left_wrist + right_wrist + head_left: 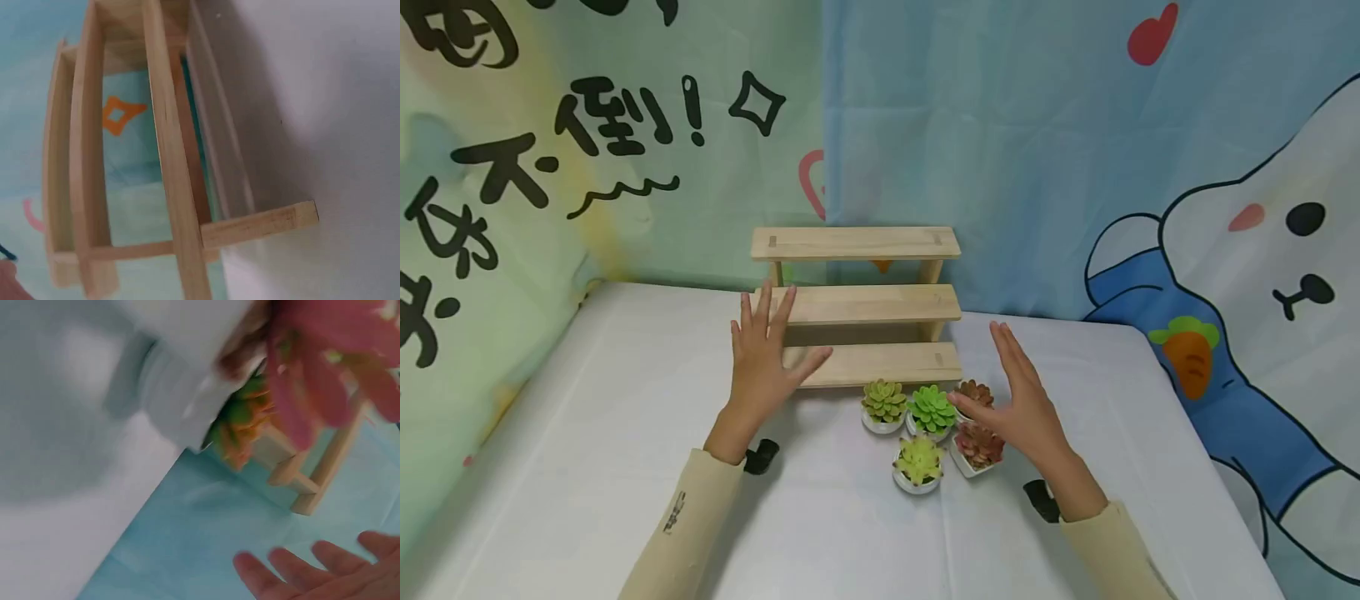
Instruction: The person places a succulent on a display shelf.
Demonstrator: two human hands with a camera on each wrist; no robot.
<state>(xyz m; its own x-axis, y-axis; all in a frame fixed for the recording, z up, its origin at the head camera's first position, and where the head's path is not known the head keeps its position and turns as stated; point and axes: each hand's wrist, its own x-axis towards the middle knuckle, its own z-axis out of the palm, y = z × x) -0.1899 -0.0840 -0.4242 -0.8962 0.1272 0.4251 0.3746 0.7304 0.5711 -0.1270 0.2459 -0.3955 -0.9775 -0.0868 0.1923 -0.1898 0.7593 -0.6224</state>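
Note:
A three-step wooden rack [865,304] stands at the back of the white table [625,433]. My left hand [767,354] hovers open with spread fingers in front of the rack's left end, its thumb near the lowest step. My right hand [1018,400] is open and turned edge-on, just right of a cluster of small potted succulents: olive [883,402], bright green [932,408], brown [974,392], dark red [977,444] and yellow-green [917,461]. The left wrist view shows the rack [169,175] close up. In the right wrist view, straight fingers [300,572] show below a blurred pink succulent [325,356].
Printed cloth backdrops hang behind the table, with black characters on the left and a cartoon rabbit [1262,275] on the right. The table's right edge runs near the rabbit cloth. Black wrist mounts [762,456] sit at both cuffs.

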